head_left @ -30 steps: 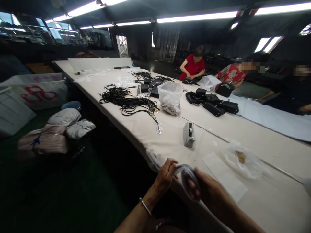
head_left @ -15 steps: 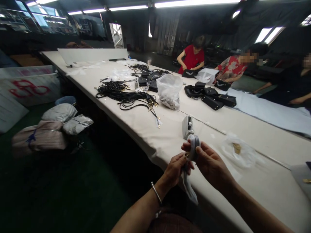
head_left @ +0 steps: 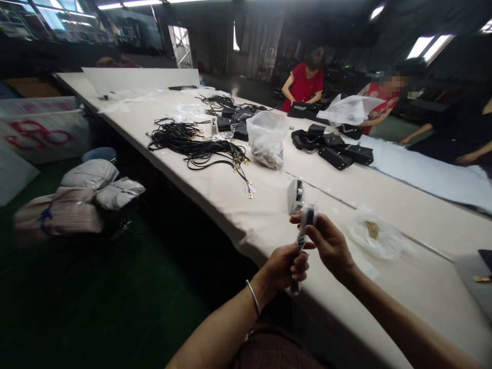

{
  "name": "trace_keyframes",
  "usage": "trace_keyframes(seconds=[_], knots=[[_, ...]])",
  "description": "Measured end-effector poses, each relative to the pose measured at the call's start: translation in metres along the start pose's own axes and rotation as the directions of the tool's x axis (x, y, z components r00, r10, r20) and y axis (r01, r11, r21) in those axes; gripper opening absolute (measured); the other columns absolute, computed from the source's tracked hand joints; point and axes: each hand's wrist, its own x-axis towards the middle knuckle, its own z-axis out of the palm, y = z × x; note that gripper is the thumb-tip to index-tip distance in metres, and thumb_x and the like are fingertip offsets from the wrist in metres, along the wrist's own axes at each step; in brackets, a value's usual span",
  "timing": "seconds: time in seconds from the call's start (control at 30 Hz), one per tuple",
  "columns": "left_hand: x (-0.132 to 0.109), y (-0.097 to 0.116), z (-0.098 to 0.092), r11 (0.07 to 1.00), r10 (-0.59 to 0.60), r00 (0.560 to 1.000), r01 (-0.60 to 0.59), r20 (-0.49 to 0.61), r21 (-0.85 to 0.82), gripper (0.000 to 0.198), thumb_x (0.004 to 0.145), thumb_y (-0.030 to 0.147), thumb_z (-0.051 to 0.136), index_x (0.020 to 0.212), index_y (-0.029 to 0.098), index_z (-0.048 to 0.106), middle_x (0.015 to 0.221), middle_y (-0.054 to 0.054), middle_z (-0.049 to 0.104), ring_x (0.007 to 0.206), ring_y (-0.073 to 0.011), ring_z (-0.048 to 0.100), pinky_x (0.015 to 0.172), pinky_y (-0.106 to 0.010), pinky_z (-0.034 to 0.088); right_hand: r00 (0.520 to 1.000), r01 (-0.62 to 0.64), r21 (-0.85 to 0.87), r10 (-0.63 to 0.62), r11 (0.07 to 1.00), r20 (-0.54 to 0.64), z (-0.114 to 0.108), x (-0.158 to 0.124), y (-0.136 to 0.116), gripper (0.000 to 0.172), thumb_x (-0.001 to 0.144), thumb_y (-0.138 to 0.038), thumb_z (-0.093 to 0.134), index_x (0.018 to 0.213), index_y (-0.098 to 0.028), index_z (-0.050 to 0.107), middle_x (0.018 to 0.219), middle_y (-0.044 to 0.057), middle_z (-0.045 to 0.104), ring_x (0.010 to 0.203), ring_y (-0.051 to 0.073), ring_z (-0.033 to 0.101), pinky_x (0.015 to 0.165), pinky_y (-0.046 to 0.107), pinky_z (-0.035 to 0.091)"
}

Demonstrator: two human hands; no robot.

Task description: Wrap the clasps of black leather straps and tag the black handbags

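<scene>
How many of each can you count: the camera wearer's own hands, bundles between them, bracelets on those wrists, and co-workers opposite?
Own hands, left hand and right hand: 2
Bundle: 1
Bracelet: 1
Co-workers: 3
Total: 7

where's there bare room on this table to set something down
Bare cream cloth shows between the tangled black straps and the boxy grey tape dispenser, and between the piled black bags and the crumpled translucent plastic bag holding something brown. Farther back is crowded: straps beside a bulging whitish plastic bag.
</scene>
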Motion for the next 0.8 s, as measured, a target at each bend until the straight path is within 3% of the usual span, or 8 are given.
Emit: trace_keyframes(seconds=[0.07, 0.13, 0.27, 0.37, 0.53, 0.63, 0.73, 0.8], knots=[[0.007, 0.002, -0.001, 0.997, -0.081, 0.997, 0.081, 0.012, 0.017, 0.036, 0.080, 0.048, 0.067, 0.090, 0.015, 0.060, 0.053, 0.008, 0.039, 0.040, -0.0054, 0.029, 0.038, -0.017, 0.025, 0.995, 0.082, -0.120, -0.075, 0.989, 0.058, -0.005, 0.000, 0.010, 0.023, 0.097, -0.035, 0.053, 0.116, -0.025, 0.061, 0.115, 0.007, 0.070, 0.104, 0.024, 0.064, 0.080, 0.036, 0.053], [0.013, 0.002, 0.002, 0.986, -0.119, 0.991, 0.126, -0.068, 0.111, 0.037, 0.081, 0.051, 0.064, 0.085, 0.014, 0.059, 0.058, 0.003, 0.050, 0.045, -0.0088, 0.043, 0.044, -0.021, 0.036, 0.964, 0.239, -0.267, -0.194, 0.934, 0.183, -0.014, 0.002, 0.023, 0.023, 0.099, -0.029, 0.050, 0.119, -0.024, 0.056, 0.113, 0.009, 0.070, 0.097, 0.023, 0.066, 0.077, 0.035, 0.053], [0.012, -0.001, 0.013, 0.949, -0.058, 0.969, 0.128, -0.238, 0.289, 0.042, 0.074, 0.049, 0.069, 0.085, 0.010, 0.063, 0.071, -0.003, 0.059, 0.060, -0.0125, 0.056, 0.061, -0.028, 0.047, 0.797, 0.558, -0.372, -0.353, 0.742, 0.491, -0.043, 0.014, 0.054, 0.009, 0.097, -0.026, 0.049, 0.091, -0.023, 0.056, 0.080, 0.004, 0.065, 0.071, 0.019, 0.060, 0.064, 0.033, 0.046], [0.005, 0.002, 0.019, 0.856, -0.068, 0.966, 0.184, -0.248, 0.484, 0.037, 0.073, 0.041, 0.071, 0.094, 0.012, 0.064, 0.069, 0.003, 0.052, 0.055, -0.0081, 0.048, 0.057, -0.023, 0.040, 0.747, 0.598, -0.344, -0.347, 0.724, 0.567, -0.070, 0.017, 0.072, 0.018, 0.097, -0.028, 0.050, 0.079, -0.023, 0.050, 0.069, 0.001, 0.057, 0.061, 0.017, 0.050, 0.059, 0.032, 0.039], [0.014, 0.009, 0.023, 0.423, 0.120, 0.947, 0.224, -0.299, 0.878, 0.032, 0.070, 0.024, 0.072, 0.099, 0.016, 0.064, 0.071, 0.006, 0.053, 0.062, -0.0088, 0.046, 0.057, -0.021, 0.034, 0.676, 0.612, -0.383, -0.207, 0.691, 0.707, -0.101, -0.002, 0.092, 0.024, 0.097, -0.044, 0.051, 0.090, -0.021, 0.050, 0.078, 0.004, 0.059, 0.067, 0.020, 0.052, 0.063, 0.033, 0.039], [0.029, 0.003, 0.026, 0.149, 0.241, 0.936, 0.228, -0.259, 0.962, 0.027, 0.073, 0.024, 0.073, 0.098, 0.020, 0.065, 0.075, 0.005, 0.059, 0.071, -0.0122, 0.052, 0.064, -0.022, 0.038, 0.687, 0.548, -0.435, -0.088, 0.714, 0.721, -0.111, -0.018, 0.101, 0.028, 0.099, -0.046, 0.043, 0.087, -0.021, 0.050, 0.079, 0.006, 0.060, 0.070, 0.021, 0.054, 0.065, 0.034, 0.039], [0.042, -0.010, 0.027, -0.090, 0.314, 0.922, 0.264, -0.225, 0.960, 0.018, 0.079, 0.036, 0.074, 0.088, 0.021, 0.068, 0.081, 0.001, 0.065, 0.078, -0.0157, 0.057, 0.073, -0.025, 0.041, 0.716, 0.384, -0.493, 0.086, 0.781, 0.693, -0.121, -0.031, 0.108, 0.033, 0.100, -0.045, 0.036, 0.083, -0.022, 0.051, 0.080, 0.006, 0.062, 0.071, 0.022, 0.056, 0.066, 0.035, 0.038], [0.048, -0.021, 0.026, -0.184, 0.326, 0.926, 0.261, -0.192, 0.947, 0.018, 0.083, 0.039, 0.071, 0.089, 0.022, 0.069, 0.088, -0.001, 0.066, 0.082, -0.0172, 0.059, 0.076, -0.026, 0.042, 0.697, 0.174, -0.465, 0.224, 0.868, 0.681, -0.130, -0.035, 0.112, 0.038, 0.100, -0.048, 0.034, 0.081, -0.021, 0.053, 0.078, 0.005, 0.063, 0.069, 0.020, 0.056, 0.065, 0.034, 0.039]])
